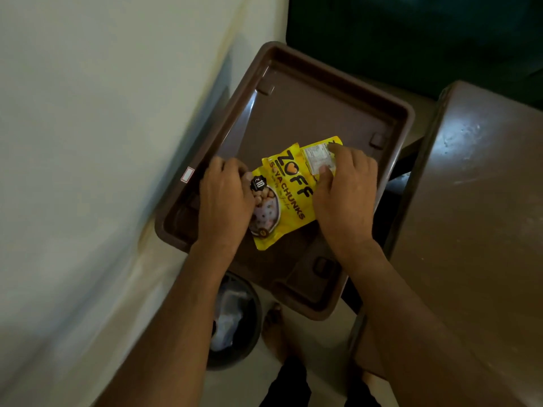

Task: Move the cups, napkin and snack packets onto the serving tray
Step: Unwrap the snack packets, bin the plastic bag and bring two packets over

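Observation:
A brown plastic serving tray fills the middle of the head view. On its floor lies a yellow soya chunks snack packet, face up. A second yellow packet lies back side up, partly under the first at its upper right. My left hand rests on the first packet's left edge, fingers curled over it. The fingers of my right hand press on the second packet and the right edge of the first. No cups or napkin are in view.
A brown plastic surface stands to the right of the tray. A pale wall runs along the left. Below the tray a dark waste bin with a bag sits on the floor beside my bare foot.

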A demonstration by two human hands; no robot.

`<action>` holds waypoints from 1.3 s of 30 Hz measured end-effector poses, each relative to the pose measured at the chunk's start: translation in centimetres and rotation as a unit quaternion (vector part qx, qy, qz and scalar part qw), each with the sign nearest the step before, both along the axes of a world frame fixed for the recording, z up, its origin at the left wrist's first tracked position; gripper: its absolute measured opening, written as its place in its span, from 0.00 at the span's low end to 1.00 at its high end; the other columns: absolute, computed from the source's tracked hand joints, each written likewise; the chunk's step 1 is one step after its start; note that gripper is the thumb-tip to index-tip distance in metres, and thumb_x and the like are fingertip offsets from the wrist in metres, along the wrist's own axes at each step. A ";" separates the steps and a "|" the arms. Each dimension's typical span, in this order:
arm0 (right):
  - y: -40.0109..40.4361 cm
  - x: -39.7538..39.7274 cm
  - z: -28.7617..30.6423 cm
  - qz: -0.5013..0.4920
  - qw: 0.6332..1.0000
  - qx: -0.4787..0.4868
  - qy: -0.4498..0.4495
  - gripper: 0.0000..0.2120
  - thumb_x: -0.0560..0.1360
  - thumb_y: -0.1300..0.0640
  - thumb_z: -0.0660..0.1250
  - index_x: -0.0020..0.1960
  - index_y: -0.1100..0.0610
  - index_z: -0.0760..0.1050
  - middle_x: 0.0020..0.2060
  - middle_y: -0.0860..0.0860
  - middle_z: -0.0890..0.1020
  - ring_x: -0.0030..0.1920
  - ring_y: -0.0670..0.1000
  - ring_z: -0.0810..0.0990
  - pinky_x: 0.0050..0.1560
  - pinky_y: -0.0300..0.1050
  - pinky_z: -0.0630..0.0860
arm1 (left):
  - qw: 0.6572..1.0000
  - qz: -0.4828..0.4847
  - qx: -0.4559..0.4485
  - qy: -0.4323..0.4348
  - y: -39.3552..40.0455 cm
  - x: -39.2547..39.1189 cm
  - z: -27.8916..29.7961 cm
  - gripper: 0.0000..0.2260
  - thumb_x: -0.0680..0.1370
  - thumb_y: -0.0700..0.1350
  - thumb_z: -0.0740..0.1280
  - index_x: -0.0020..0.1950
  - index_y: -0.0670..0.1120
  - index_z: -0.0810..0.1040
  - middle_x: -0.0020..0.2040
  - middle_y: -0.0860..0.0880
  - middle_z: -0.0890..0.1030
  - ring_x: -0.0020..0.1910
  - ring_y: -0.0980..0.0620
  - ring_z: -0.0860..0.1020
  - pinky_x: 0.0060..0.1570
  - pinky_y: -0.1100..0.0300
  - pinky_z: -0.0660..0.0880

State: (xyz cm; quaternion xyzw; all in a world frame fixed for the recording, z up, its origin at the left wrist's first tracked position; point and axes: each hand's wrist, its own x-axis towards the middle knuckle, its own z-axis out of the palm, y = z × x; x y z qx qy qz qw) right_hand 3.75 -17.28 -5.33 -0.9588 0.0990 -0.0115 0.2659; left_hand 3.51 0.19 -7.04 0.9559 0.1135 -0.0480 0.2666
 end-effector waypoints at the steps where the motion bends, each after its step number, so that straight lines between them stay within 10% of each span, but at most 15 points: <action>1: -0.1 0.3 -0.2 -0.005 1.000 -0.014 0.027 0.21 0.81 0.56 0.67 0.73 0.58 0.72 0.67 0.56 0.77 0.67 0.59 0.73 0.66 0.48 0.69 | 1.000 0.009 -0.022 -0.005 0.1 0.0 0.0 0.11 0.85 0.48 0.65 0.61 0.42 0.78 0.59 0.44 0.76 0.56 0.49 0.77 0.51 0.56 0.74; 6: -0.6 1.6 -0.7 -0.040 0.995 0.035 0.080 0.29 0.76 0.54 0.75 0.74 0.57 0.69 0.67 0.57 0.75 0.66 0.58 0.76 0.59 0.43 0.67 | 0.997 -0.055 -0.049 0.023 -1.0 -0.4 0.1 0.27 0.79 0.67 0.64 0.64 0.46 0.78 0.55 0.50 0.78 0.58 0.50 0.75 0.56 0.52 0.72; 13: -1.2 3.3 -0.5 -0.098 0.994 0.042 0.033 0.32 0.75 0.55 0.74 0.74 0.59 0.65 0.64 0.56 0.78 0.64 0.57 0.78 0.61 0.51 0.76 | 0.991 0.120 0.054 0.022 -1.3 -0.6 0.3 0.25 0.81 0.68 0.62 0.53 0.44 0.73 0.44 0.47 0.80 0.45 0.41 0.83 0.35 0.58 0.66; 18: -1.3 3.5 0.9 -0.165 0.973 0.112 -0.114 0.33 0.73 0.58 0.76 0.74 0.60 0.67 0.63 0.52 0.80 0.60 0.49 0.82 0.56 0.45 0.80 | 0.983 0.137 0.119 -0.008 -2.3 -0.3 0.4 0.23 0.84 0.60 0.61 0.70 0.43 0.69 0.62 0.42 0.79 0.50 0.42 0.84 0.34 0.56 0.67; 23: -1.3 2.3 1.2 -0.022 0.953 0.017 -0.301 0.24 0.71 0.70 0.71 0.67 0.66 0.76 0.46 0.60 0.80 0.50 0.58 0.77 0.47 0.54 0.76 | 0.977 0.128 0.168 0.000 -2.9 -0.1 0.1 0.18 0.85 0.54 0.62 0.69 0.44 0.69 0.64 0.42 0.75 0.56 0.45 0.79 0.37 0.56 0.69; 30: -1.6 -1.6 -0.4 0.163 0.978 -0.116 -0.061 0.16 0.70 0.60 0.62 0.54 0.57 0.83 0.57 0.57 0.80 0.65 0.62 0.73 0.59 0.59 0.69 | 0.991 0.069 0.050 -0.103 -4.5 0.4 0.8 0.11 0.84 0.44 0.63 0.65 0.43 0.76 0.62 0.42 0.77 0.61 0.45 0.76 0.57 0.52 0.74; 35: -2.0 -2.4 0.1 0.135 0.989 -0.047 -0.028 0.16 0.67 0.53 0.63 0.47 0.59 0.83 0.48 0.53 0.81 0.56 0.59 0.76 0.53 0.55 0.73 | 0.987 -0.101 0.067 -0.103 -6.3 0.4 0.2 0.16 0.86 0.51 0.60 0.68 0.47 0.79 0.71 0.48 0.78 0.74 0.46 0.72 0.71 0.42 0.64; 39: -2.2 -1.2 0.1 0.057 0.997 -0.046 -0.035 0.17 0.78 0.59 0.65 0.65 0.62 0.79 0.61 0.59 0.81 0.63 0.59 0.76 0.64 0.54 0.75 | 0.974 -0.198 0.108 -0.022 -6.6 -0.2 -0.8 0.25 0.85 0.56 0.54 0.81 0.48 0.65 0.84 0.48 0.62 0.84 0.45 0.57 0.78 0.37 0.55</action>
